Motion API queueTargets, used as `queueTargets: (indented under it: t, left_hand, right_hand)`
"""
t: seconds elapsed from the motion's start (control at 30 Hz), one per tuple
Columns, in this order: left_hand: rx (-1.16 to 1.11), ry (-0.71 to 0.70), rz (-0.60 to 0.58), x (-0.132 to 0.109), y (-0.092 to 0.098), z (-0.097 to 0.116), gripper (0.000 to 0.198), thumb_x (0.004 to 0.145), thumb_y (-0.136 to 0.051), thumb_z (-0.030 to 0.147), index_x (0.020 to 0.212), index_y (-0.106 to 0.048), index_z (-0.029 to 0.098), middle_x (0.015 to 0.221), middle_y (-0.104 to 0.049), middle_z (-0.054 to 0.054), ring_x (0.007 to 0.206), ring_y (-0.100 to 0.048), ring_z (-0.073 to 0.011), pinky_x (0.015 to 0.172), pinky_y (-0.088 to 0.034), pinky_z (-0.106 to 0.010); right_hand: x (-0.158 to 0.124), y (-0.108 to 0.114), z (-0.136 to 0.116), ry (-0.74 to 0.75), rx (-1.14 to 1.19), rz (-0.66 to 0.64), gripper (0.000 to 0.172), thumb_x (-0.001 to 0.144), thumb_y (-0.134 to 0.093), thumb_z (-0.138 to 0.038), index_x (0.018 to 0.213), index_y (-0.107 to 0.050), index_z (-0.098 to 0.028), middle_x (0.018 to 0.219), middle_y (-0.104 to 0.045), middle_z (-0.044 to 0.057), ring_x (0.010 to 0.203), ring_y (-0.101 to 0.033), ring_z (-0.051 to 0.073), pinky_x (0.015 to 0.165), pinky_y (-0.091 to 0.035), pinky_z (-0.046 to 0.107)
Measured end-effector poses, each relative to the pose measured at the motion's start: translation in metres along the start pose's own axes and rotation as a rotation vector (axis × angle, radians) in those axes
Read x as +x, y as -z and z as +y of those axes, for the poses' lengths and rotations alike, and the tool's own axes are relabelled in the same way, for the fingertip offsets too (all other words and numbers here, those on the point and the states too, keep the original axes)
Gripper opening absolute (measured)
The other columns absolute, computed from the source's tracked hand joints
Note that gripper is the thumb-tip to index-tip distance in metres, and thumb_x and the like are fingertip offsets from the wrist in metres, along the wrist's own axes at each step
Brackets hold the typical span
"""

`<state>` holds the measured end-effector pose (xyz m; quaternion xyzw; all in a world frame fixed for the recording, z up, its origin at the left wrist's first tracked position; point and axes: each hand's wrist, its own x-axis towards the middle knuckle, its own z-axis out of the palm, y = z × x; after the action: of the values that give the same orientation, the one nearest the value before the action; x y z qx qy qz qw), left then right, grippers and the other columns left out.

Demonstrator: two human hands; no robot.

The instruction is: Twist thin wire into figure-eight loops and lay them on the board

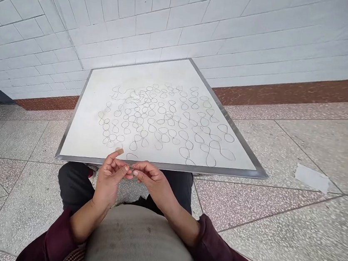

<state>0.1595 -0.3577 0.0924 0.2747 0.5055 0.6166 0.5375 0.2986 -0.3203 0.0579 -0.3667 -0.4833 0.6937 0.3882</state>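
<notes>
Dark, thin strand (131,167), partly hidden by fingers, is pinched between the left hand (110,177) and the right hand (153,182), their tips close together at the near edge of the surface (87,131). 1 left finger is raised, with a tan tip. Beyond the hands, many thin loops (220,149), several shaped like an 8, lie spread over the white surface, crowded toward the middle. Maroon sleeves (60,232) sit behind the wrists. Farther out are a white tiled wall (185,35) and a white strip (312,178) on the speckled floor (284,155).
</notes>
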Motion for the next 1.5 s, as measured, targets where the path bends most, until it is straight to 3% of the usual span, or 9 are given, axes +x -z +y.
queueTargets:
  t: [0.2,0.67,0.87,1.07,1.37,1.5]
  left_hand:
    - [0.029,0.007,-0.015,0.0,0.005,-0.001,0.05,0.073,-0.08,0.027,0.12,-0.062,0.022,0.077,-0.064,0.003,0.068,-0.061,-0.0113,0.065,-0.054,-0.026]
    - [0.12,-0.016,-0.1,-0.011,0.029,0.003,0.051,0.073,-0.08,0.031,0.121,-0.064,0.02,0.071,-0.067,0.002,0.067,-0.06,-0.0123,0.07,-0.052,-0.028]
    - [0.171,-0.022,-0.122,-0.01,0.038,0.0,0.051,0.075,-0.079,0.031,0.122,-0.062,0.021,0.071,-0.064,0.003,0.068,-0.059,-0.0129,0.064,-0.05,-0.026]
    - [0.204,-0.013,-0.144,-0.008,0.041,-0.002,0.049,0.076,-0.076,0.028,0.122,-0.061,0.021,0.071,-0.061,0.004,0.067,-0.059,-0.0127,0.062,-0.048,-0.025]
    - [0.156,-0.059,-0.139,-0.006,0.038,-0.008,0.049,0.077,-0.076,0.03,0.123,-0.06,0.022,0.075,-0.063,0.003,0.075,-0.061,-0.0145,0.074,-0.049,-0.029]
    - [0.145,-0.023,-0.139,-0.005,0.036,-0.012,0.052,0.079,-0.074,0.031,0.127,-0.056,0.023,0.077,-0.062,0.003,0.072,-0.062,-0.0143,0.068,-0.05,-0.028]
  right_hand:
    - [0.0,-0.004,0.003,-0.01,0.094,-0.013,0.027,0.075,-0.077,-0.041,0.089,-0.061,-0.024,0.079,-0.064,-0.002,0.073,-0.058,0.015,0.072,-0.047,0.031]
    - [-0.001,-0.018,0.004,-0.045,0.063,-0.137,0.027,0.076,-0.078,-0.038,0.084,-0.058,-0.022,0.079,-0.067,-0.002,0.079,-0.065,0.016,0.082,-0.048,0.035]
    - [-0.004,-0.021,0.006,-0.025,-0.016,-0.105,0.028,0.074,-0.079,-0.039,0.083,-0.06,-0.021,0.078,-0.064,-0.002,0.076,-0.062,0.015,0.078,-0.049,0.034]
    - [-0.005,-0.023,0.002,0.067,-0.137,-0.007,0.022,0.083,-0.069,-0.041,0.097,-0.067,-0.024,0.086,-0.065,0.0,0.077,-0.058,0.015,0.077,-0.048,0.032]
    - [-0.005,-0.025,0.003,0.082,-0.12,0.023,0.02,0.088,-0.064,-0.041,0.097,-0.067,-0.024,0.079,-0.063,-0.001,0.071,-0.055,0.014,0.073,-0.048,0.032]
    - [-0.005,-0.024,0.003,0.068,-0.104,0.031,0.02,0.086,-0.065,-0.039,0.097,-0.067,-0.023,0.083,-0.064,0.0,0.071,-0.057,0.014,0.073,-0.049,0.031]
